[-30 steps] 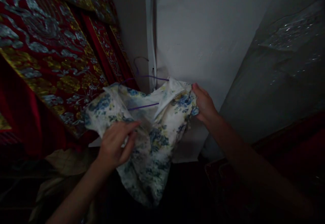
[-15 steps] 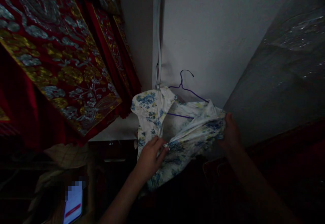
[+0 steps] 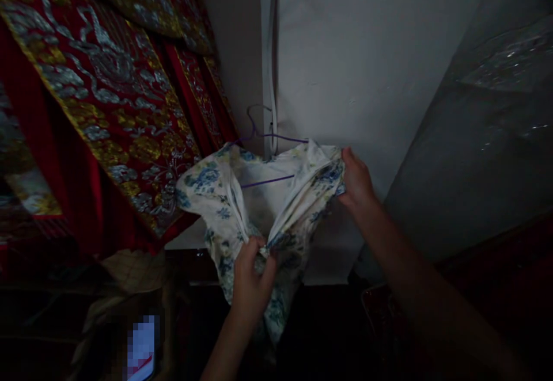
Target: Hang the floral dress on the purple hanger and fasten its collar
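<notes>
A white blouse (image 3: 216, 220) with blue flower print hangs in front of me on a thin purple hanger (image 3: 276, 136). The hanger's hook stands up near the white cord, and its lower bar shows through the open neckline. My left hand (image 3: 253, 271) pinches the blouse front at the bottom of the V-neck. At the right shoulder edge, my right hand (image 3: 358, 179) has its fingers closed on the cloth, the thumb on the near side. Whether it also grips the hanger's end is hidden.
Red cloth embroidered in gold and silver (image 3: 112, 99) hangs at the left. A white cord (image 3: 272, 53) runs down the pale wall (image 3: 345, 41). Clear plastic sheeting (image 3: 488, 93) covers the right side. A lit phone (image 3: 142, 349) is at the lower left.
The blouse and hanger have shifted left and now face me more squarely, with the neckline spread wider. My right hand has moved left and up with the shoulder; my left hand keeps its pinch.
</notes>
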`<action>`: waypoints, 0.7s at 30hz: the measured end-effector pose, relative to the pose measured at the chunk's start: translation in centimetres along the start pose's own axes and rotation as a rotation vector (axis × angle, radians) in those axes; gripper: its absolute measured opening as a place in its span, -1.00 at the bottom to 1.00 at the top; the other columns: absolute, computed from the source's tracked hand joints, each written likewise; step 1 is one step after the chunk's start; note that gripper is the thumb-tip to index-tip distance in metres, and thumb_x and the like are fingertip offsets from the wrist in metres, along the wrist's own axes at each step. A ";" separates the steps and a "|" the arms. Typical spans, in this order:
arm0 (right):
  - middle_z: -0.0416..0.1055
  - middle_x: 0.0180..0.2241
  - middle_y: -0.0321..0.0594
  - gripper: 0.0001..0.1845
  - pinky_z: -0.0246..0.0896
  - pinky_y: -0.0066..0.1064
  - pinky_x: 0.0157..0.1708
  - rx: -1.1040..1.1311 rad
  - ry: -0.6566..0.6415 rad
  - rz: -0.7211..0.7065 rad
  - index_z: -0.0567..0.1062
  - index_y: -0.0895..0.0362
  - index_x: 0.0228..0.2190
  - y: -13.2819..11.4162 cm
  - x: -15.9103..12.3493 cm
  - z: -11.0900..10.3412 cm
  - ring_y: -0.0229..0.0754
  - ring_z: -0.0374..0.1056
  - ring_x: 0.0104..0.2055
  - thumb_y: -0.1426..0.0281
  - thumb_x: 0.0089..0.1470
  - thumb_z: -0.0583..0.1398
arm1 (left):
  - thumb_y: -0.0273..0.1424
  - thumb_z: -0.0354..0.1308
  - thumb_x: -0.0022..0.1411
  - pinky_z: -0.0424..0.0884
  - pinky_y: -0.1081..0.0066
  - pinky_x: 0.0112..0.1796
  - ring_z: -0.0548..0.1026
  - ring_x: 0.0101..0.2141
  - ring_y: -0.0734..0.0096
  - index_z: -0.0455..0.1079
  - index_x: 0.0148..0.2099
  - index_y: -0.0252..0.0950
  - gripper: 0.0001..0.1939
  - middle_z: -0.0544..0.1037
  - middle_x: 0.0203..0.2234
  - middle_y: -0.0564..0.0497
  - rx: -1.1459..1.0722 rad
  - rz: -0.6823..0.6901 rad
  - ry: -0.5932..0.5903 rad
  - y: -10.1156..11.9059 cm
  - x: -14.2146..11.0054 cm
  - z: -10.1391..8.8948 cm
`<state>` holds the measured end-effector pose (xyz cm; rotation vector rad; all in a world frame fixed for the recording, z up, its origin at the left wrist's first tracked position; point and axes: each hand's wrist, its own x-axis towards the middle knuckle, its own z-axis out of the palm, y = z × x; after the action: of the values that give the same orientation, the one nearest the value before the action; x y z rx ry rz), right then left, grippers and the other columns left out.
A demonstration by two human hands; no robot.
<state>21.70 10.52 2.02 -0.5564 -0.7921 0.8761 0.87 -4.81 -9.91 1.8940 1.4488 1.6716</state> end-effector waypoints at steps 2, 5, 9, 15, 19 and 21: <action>0.45 -0.50 -0.33 -0.71 0.42 -0.31 -0.31 0.031 0.059 -0.027 0.48 0.10 -0.40 0.1 0.3 -1.2 -0.13 0.50 -0.34 0.13 0.09 0.29 | -0.50 0.11 0.20 0.28 0.46 -0.32 0.40 -0.38 0.38 0.32 -0.30 -0.24 -0.95 0.39 -0.44 0.08 -0.062 -0.005 0.059 0.5 0.5 -0.1; 0.50 -0.43 -0.26 -0.73 0.43 -0.25 -0.30 0.007 0.112 0.005 0.52 0.07 -0.35 0.2 -0.6 -4.6 -0.08 0.51 -0.32 0.13 0.14 0.23 | -0.50 0.14 0.21 0.29 0.49 -0.35 0.37 -0.43 0.45 0.33 -0.08 -0.21 -0.78 0.34 -0.46 0.13 -0.233 -0.080 0.073 1.2 0.2 0.7; 0.50 -0.42 -0.19 -0.65 0.42 -0.17 -0.27 -0.174 0.115 0.070 0.52 0.06 -0.33 0.6 -2.4 -8.7 0.00 0.51 -0.26 0.04 0.13 0.20 | -0.42 0.22 0.24 0.34 0.52 -0.33 0.42 -0.43 0.47 0.08 0.26 -0.17 -0.39 0.38 -0.45 0.16 -0.513 -0.271 0.171 1.5 -2.3 3.0; 0.41 0.06 -0.06 -0.51 0.20 -0.14 0.13 -0.638 0.289 -0.357 0.43 0.11 -0.02 3.6 -11.5 -10.0 0.01 0.32 0.13 0.17 0.05 0.30 | -0.32 0.41 0.08 0.40 0.53 -0.33 0.48 -0.48 0.51 0.36 -0.12 -0.26 -0.63 0.49 -0.52 0.15 -0.667 -0.567 0.370 -0.5 -6.6 5.2; 0.47 -0.29 -0.20 -0.77 0.29 -0.30 -0.13 -0.609 0.256 -0.053 0.48 0.09 -0.28 6.2 -21.8 -8.9 -0.10 0.40 -0.19 0.17 0.20 0.21 | -0.37 0.41 0.05 0.44 0.50 -0.37 0.52 -0.46 0.42 0.53 -0.41 -0.32 -0.85 0.57 -0.52 0.03 -0.622 -0.563 0.147 -1.5 -6.9 4.4; 0.47 -0.35 -0.22 -0.74 0.30 -0.34 -0.24 -0.535 -0.064 0.197 0.48 0.10 -0.29 6.6 -24.5 -8.2 -0.12 0.40 -0.28 0.15 0.20 0.23 | -0.41 0.39 0.07 0.49 0.46 -0.30 0.57 -0.39 0.37 0.60 -0.38 -0.31 -0.93 0.62 -0.46 -0.01 -0.633 -0.484 0.062 -1.4 -6.5 3.6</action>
<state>15.51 -7.43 -16.75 -1.0961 -1.0503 0.8636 4.12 -7.63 -16.17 1.0668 1.0894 1.6762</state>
